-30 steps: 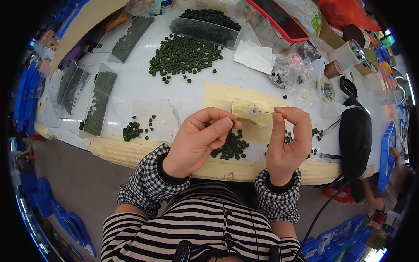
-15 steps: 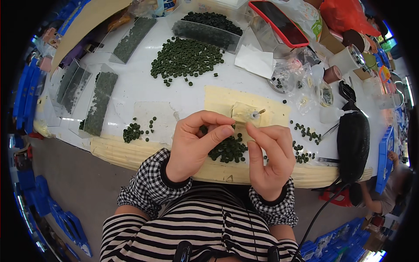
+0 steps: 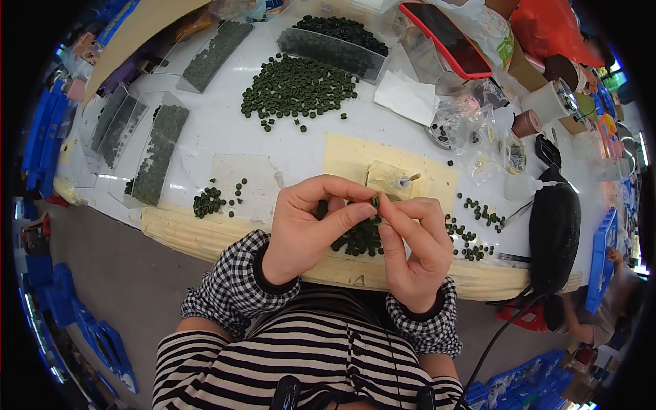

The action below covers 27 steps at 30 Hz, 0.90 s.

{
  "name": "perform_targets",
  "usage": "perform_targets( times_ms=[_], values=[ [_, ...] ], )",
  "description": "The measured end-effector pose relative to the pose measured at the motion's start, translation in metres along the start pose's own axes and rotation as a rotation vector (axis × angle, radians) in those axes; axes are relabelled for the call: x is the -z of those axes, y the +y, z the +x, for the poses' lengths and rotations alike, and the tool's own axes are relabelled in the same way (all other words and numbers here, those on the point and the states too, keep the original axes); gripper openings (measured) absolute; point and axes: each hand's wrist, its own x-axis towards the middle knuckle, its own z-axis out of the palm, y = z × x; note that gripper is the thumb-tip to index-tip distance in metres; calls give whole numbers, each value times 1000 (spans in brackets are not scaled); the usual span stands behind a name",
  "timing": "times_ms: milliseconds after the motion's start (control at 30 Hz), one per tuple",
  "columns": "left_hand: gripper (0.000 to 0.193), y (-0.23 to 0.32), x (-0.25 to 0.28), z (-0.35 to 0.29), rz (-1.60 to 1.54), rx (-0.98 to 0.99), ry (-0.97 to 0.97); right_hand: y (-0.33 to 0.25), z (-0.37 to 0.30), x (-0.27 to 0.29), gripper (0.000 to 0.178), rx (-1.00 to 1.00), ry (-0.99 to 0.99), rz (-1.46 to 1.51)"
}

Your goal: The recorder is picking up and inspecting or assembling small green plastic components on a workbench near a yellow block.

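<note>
My left hand [image 3: 311, 222] is closed in a pinch on a small dark green round piece [image 3: 375, 201] that shows at the tips of its thumb and forefinger. From the other side, my right hand [image 3: 418, 249] meets the same piece with its forefinger; its other fingers are curled in and its thumb sits lower, a little apart. Under the hands lies a pile of dark green pieces [image 3: 363, 239], partly covered by them. Just beyond the fingers, a pale yellow block [image 3: 383, 176] with a short upright pin [image 3: 408, 180] rests on a yellow sheet [image 3: 342, 152].
A large heap of green grooved pieces [image 3: 297, 89] lies farther back, before a clear bin [image 3: 335, 55]. Clear trays [image 3: 160, 154] stand left; small groups of pieces [image 3: 210, 203] flank the hands. A red-cased phone [image 3: 447, 41] and a black pouch [image 3: 555, 225] are right.
My right hand has moved slightly left, and its forefinger now meets the left fingertips. The green piece shows more plainly between them. The whole view has shifted a little.
</note>
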Motion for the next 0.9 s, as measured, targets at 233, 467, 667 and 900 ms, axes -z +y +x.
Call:
perform_targets(
  times_ms=[233,467,667,900],
  values=[
    [20,-1,0,3,79,-104,-14,1,-1,0,36,14,6,-6],
    [20,-2,2,4,105,-131,-22,2,-1,0,35,22,7,-7],
    [20,-2,2,4,105,-139,-31,2,-1,0,36,58,-1,-29],
    [21,-3,2,3,84,-126,-44,1,-2,1,36,57,-4,-28]
  ],
)
